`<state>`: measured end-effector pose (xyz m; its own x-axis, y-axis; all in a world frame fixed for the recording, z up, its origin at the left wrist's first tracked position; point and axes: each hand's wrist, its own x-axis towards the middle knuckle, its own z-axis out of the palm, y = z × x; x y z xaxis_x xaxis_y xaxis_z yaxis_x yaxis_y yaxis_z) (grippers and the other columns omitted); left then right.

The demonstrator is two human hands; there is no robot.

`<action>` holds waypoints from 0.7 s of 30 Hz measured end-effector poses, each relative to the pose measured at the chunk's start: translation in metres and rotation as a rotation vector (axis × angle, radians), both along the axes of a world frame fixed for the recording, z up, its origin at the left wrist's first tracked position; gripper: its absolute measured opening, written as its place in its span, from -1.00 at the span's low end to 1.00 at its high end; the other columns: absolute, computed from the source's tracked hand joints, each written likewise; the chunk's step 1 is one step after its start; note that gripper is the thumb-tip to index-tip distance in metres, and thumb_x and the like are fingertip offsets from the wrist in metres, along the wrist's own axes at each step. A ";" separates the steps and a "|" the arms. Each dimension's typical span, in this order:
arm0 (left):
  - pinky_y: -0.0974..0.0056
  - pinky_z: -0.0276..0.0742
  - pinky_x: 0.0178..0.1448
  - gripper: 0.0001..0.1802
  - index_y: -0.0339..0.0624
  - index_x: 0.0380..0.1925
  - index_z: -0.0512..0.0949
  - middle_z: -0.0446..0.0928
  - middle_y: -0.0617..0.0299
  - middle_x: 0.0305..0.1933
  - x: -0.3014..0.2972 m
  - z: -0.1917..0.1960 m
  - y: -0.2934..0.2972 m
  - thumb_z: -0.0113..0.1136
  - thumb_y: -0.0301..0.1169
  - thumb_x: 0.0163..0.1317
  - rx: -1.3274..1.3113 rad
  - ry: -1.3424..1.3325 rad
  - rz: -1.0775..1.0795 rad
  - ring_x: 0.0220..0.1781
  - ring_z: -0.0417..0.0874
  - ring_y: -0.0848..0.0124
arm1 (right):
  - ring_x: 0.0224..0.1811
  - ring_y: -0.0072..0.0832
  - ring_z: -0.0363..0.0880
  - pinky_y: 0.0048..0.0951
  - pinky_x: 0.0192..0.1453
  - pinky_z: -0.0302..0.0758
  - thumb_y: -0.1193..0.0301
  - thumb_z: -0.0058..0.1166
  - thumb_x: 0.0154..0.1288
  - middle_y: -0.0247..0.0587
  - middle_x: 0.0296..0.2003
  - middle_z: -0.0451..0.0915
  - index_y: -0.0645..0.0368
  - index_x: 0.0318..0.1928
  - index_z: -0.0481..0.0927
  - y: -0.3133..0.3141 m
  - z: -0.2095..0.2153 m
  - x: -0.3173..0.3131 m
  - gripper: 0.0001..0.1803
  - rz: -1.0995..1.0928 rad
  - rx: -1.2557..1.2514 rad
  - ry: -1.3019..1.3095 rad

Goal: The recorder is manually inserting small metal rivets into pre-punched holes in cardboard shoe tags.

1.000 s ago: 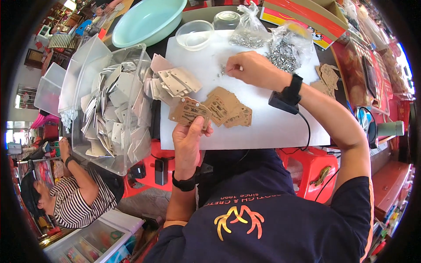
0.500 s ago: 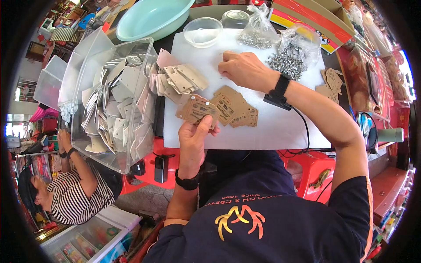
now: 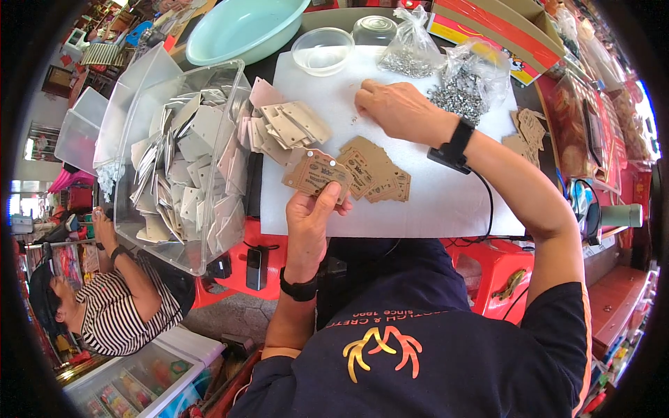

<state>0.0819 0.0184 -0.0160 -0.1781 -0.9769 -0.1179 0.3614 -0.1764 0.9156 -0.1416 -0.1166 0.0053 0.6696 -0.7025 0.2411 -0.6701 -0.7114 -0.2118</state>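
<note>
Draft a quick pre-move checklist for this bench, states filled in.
1. Left hand has a secure hold on the brown card: ok, thumb pressed on its face.
2. Right hand has a small part between its fingertips: cannot tell, too small or hidden.
3. Metal pieces within reach: ok, bagged close by the right hand.
4. Pale cards squared up: not ok, piled unevenly beside the clear bin.
5. Black cable off the fanned brown cards: ok, it runs to their right.
</note>
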 end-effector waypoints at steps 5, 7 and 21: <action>0.35 0.43 -0.21 -0.75 -0.28 0.00 0.51 0.59 0.19 -0.26 -0.005 0.003 -0.002 0.08 -0.42 0.39 0.015 0.009 0.009 -0.30 0.55 0.45 | -0.33 -0.14 0.58 -0.17 -0.30 0.49 0.42 0.05 0.33 -0.16 -0.29 0.52 0.15 -0.23 0.53 0.001 0.004 -0.014 -0.91 -0.101 0.024 -0.013; 0.34 0.43 -0.21 -0.76 -0.28 -0.01 0.52 0.59 0.19 -0.26 -0.007 0.002 -0.003 0.09 -0.42 0.39 0.011 0.008 0.013 -0.31 0.56 0.45 | -0.34 -0.14 0.58 -0.18 -0.31 0.49 0.40 0.07 0.32 -0.17 -0.29 0.52 0.14 -0.25 0.55 0.000 0.001 -0.010 -0.91 -0.095 0.024 -0.025; 0.40 0.49 -0.25 -0.70 -0.27 0.07 0.49 0.61 0.20 -0.24 -0.006 -0.003 -0.002 0.13 -0.42 0.38 -0.008 0.018 0.013 -0.34 0.58 0.51 | -0.36 -0.16 0.58 -0.18 -0.29 0.51 0.37 0.10 0.28 -0.16 -0.31 0.51 0.20 -0.35 0.51 -0.006 -0.014 0.011 -0.84 -0.048 -0.048 0.001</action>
<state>0.0763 0.0165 -0.0190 -0.1672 -0.9801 -0.1067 0.3800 -0.1640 0.9103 -0.1308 -0.1226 -0.0087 0.6355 -0.7217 0.2745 -0.7042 -0.6875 -0.1772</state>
